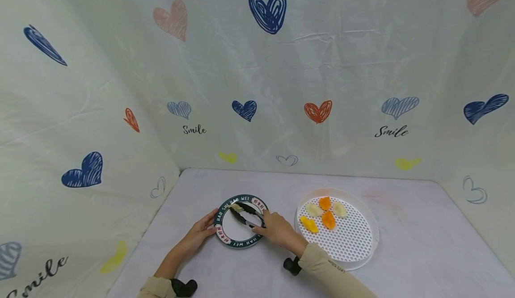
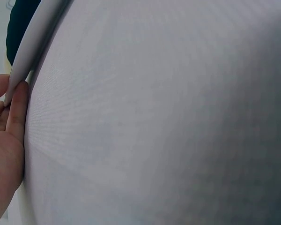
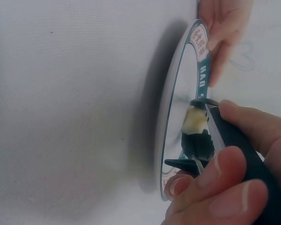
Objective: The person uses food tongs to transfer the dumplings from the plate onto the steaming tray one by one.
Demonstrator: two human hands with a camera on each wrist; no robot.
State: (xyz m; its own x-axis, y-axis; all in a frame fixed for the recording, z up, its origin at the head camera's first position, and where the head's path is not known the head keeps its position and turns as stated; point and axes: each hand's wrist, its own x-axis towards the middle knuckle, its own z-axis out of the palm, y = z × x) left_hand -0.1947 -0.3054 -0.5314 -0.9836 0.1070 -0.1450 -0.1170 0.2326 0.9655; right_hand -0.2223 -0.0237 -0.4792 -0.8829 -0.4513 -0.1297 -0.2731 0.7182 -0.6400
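Observation:
A round white plate [image 1: 240, 244] with a dark green lettered rim is held at its left side by my left hand [image 1: 199, 233]. In the left wrist view the plate's edge [image 2: 35, 35] lies between the thumb and the fingers [image 2: 18, 108], which reach under it. My right hand [image 1: 279, 231] grips black-tipped tongs [image 1: 237, 216] over the plate. A pale yellowish piece [image 3: 194, 121], like a bit of fruit, shows by the tongs' tips in the right wrist view; I cannot tell whether the tips squeeze it.
To the right stands a round white tray [image 1: 350, 242] with a perforated mesh bottom. On it lie orange pieces [image 1: 328, 220], a yellow-orange piece [image 1: 309, 224] and pale pieces [image 1: 339, 209]. A white curtain [image 1: 289, 74] printed with hearts rises behind the table [image 1: 402, 226].

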